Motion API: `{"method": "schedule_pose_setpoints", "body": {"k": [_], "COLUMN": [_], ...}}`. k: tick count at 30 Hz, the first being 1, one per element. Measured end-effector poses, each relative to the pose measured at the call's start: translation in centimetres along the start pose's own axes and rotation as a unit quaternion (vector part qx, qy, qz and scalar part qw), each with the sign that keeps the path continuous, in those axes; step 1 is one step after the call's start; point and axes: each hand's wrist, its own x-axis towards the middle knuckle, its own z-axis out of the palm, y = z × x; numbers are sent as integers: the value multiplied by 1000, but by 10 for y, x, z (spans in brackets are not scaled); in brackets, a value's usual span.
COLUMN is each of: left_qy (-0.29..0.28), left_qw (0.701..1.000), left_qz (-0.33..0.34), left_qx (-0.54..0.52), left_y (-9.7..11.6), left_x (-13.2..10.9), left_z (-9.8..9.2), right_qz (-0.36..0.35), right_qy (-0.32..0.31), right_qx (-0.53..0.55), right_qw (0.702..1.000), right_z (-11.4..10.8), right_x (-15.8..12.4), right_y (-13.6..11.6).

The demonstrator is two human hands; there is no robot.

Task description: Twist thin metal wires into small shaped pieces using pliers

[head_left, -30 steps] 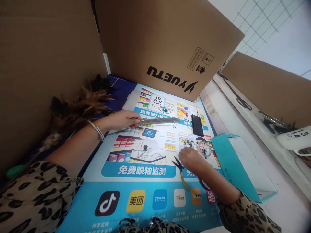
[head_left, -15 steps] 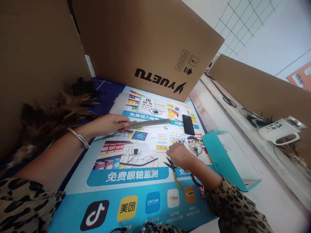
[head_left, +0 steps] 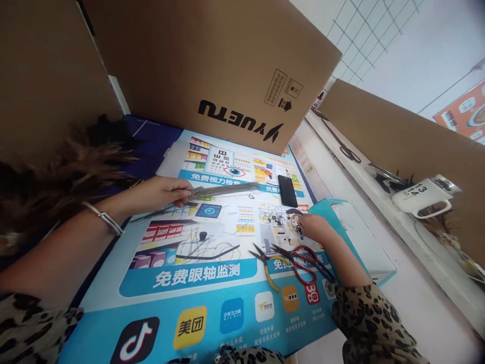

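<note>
My left hand [head_left: 172,192] is closed around a bundle of thin dark wires [head_left: 227,189], which lies low over the printed sheet and sticks out to both sides of the fist. Close to the turquoise box [head_left: 326,211], my right hand [head_left: 317,228] has its fingers drawn together over the printed cartoon figure; I cannot make out what they pinch, if anything. Below it lie yellow-handled pliers [head_left: 270,270] and red-handled scissors [head_left: 303,268]. Loose snippets of wire [head_left: 206,248] are scattered on the sheet between the hands.
A black phone [head_left: 288,191] lies beyond the right hand. Large cardboard boxes [head_left: 212,55] wall off the back and left. Brown feathers [head_left: 94,159] sit at the left. On the right-hand ledge stand a white mug [head_left: 420,197] and another pair of scissors [head_left: 350,153].
My right hand has moved right, from beside the pliers to near the turquoise box, uncovering the red-handled scissors. The left hand keeps hold of the wires. The view has shifted slightly.
</note>
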Motion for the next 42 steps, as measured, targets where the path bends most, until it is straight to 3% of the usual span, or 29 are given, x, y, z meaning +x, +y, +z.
{"method": "schedule_pose_setpoints", "body": {"k": [6, 9, 15, 19, 25, 30, 32, 37, 40, 42], "left_qy": [-5, -9, 0, 42, 61, 32, 23, 78, 115, 110], "left_qw": [1000, 1000, 999, 998, 996, 994, 992, 974, 955, 946], "left_qz": [3, 10, 10, 19, 15, 34, 37, 36, 34, 22], "left_qx": [0, -5, -33, -41, -64, -99, -120, -207, -270, -304], "left_y": [6, 9, 8, 8, 13, 18, 20, 35, 46, 52], "left_x": [-1, -2, -5, -8, -9, -12, -15, -22, -28, -35], "left_z": [0, 0, 7, 14, 19, 26, 31, 51, 61, 66], "right_qz": [14, 23, -21, -70, -46, -66, -105, -197, -208, -203], "right_qy": [-18, 2, 99, 130, 123, 162, 143, 110, 112, 114], "right_qx": [3, 8, 65, 75, 43, 77, 136, 241, 255, 248], "right_qw": [1000, 1000, 993, 986, 990, 982, 975, 944, 938, 940], "right_z": [6, 2, -12, -15, -12, -16, -18, -28, -34, -36], "right_x": [2, 0, 2, 16, 36, 15, -1, -27, -23, -17], "right_y": [5, 1, -43, -78, -85, -80, -87, -119, -141, -154]}}
